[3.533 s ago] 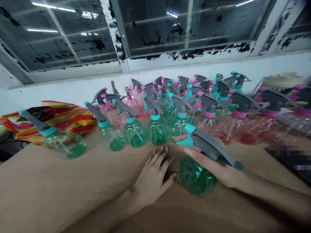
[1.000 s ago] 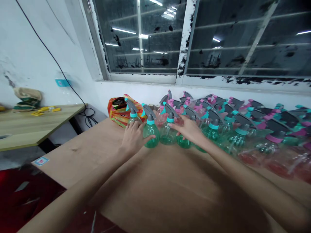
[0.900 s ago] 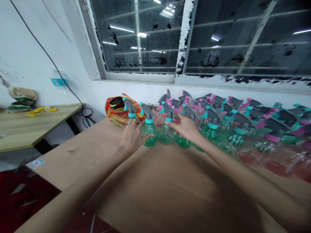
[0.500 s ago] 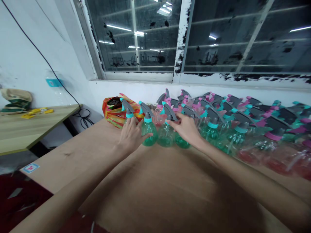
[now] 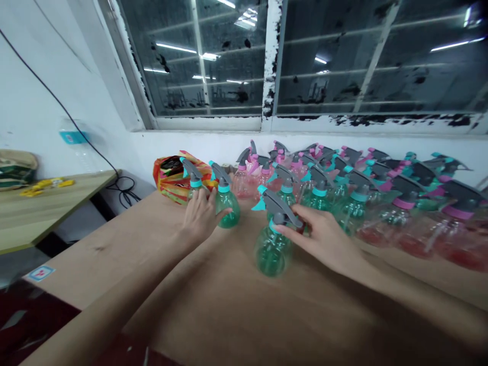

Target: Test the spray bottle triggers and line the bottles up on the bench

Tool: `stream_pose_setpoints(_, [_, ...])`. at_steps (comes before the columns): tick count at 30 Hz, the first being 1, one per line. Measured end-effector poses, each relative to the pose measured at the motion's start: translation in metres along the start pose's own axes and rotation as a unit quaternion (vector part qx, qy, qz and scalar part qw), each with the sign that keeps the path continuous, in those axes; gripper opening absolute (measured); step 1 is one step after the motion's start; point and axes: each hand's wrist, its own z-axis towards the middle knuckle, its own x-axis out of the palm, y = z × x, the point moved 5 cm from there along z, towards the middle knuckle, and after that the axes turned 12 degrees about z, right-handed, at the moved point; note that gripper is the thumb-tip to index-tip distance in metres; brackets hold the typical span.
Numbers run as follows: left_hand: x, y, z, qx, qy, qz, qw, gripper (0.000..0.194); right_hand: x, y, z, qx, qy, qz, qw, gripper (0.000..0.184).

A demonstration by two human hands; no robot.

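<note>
My right hand (image 5: pixel 324 239) grips a spray bottle (image 5: pixel 271 254) at its neck, thumb on the turquoise collar and fingers behind the grey trigger head. This bottle is clear green and stands out in front of the row, tilted slightly. At the left, my left hand (image 5: pixel 200 213) lies against the front of another green spray bottle (image 5: pixel 195 184), hiding most of its body. Its thumb stretches away from the fingers, across the front of a neighbouring green spray bottle (image 5: pixel 229 203). That neighbour stands upright on the brown tabletop (image 5: pixel 213 300).
Many green and pink spray bottles (image 5: pixel 404 218) crowd the right side below the window (image 5: pixel 202 66). An orange-red patterned bag (image 5: pixel 168 185) sits behind the left bottles. At far left, a side table (image 5: pixel 64 208) carries yellow pieces (image 5: pixel 48 186); a black cable (image 5: pixel 125 188) hangs beside it.
My right hand has drawn a green spray bottle out of the row, toward me. My left hand has kept its place by the leftmost bottle. The view has shifted slightly right.
</note>
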Motion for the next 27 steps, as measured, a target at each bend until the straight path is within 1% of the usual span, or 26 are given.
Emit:
stream_pose_setpoints(3, [-0.012,-0.003,-0.008,-0.016,-0.029,-0.011,0.999,0.057,-0.016,-0.001,-0.021,0.021,0.006,-0.018,1.000,0.031])
stream_pose_setpoints(4, [-0.020,-0.008,-0.013,-0.020,-0.050,-0.024,0.998,0.055,-0.020,-0.002,-0.027,0.024,0.008,-0.022,0.999,0.031])
stream_pose_setpoints(6, [-0.036,-0.025,-0.027,-0.001,-0.068,-0.067,0.995,0.048,-0.029,-0.002,-0.037,0.021,0.008,-0.032,0.999,0.031])
stream_pose_setpoints(8, [-0.050,-0.055,-0.041,0.057,-0.041,-0.152,0.986,0.048,-0.037,-0.001,-0.046,0.009,0.006,-0.040,0.999,0.031])
stream_pose_setpoints(9, [-0.055,-0.071,-0.048,0.080,-0.005,-0.202,0.976,0.052,-0.040,-0.001,-0.049,0.003,0.004,-0.044,0.999,0.030])
stream_pose_setpoints(11, [-0.061,-0.108,-0.061,0.138,0.100,-0.290,0.942,0.058,-0.047,0.000,-0.056,-0.004,0.000,-0.050,0.999,0.029])
stream_pose_setpoints(12, [-0.063,-0.124,-0.065,0.150,0.139,-0.319,0.925,0.063,-0.050,0.000,-0.059,-0.007,-0.002,-0.052,0.999,0.028])
stream_pose_setpoints(13, [-0.064,-0.140,-0.068,0.166,0.171,-0.344,0.908,0.066,-0.054,0.000,-0.062,-0.011,-0.005,-0.050,0.999,0.027])
stream_pose_setpoints(15, [-0.065,-0.165,-0.069,0.176,0.206,-0.387,0.881,0.068,-0.063,-0.002,-0.067,-0.023,-0.005,-0.036,0.999,0.026])
stream_pose_setpoints(18, [-0.060,-0.193,-0.066,0.157,0.232,-0.416,0.865,0.063,-0.077,-0.015,-0.074,-0.020,0.009,0.005,1.000,0.025])
stream_pose_setpoints(22, [-0.062,-0.231,-0.060,0.174,0.244,-0.449,0.842,0.068,-0.093,-0.047,-0.083,0.019,0.022,0.092,0.995,0.048])
stream_pose_setpoints(24, [-0.065,-0.250,-0.057,0.189,0.246,-0.464,0.830,0.074,-0.098,-0.059,-0.087,0.023,0.015,0.155,0.988,0.048])
stream_pose_setpoints(27, [-0.069,-0.273,-0.052,0.217,0.231,-0.476,0.820,0.081,-0.103,-0.068,-0.092,0.026,-0.015,0.230,0.973,0.040])
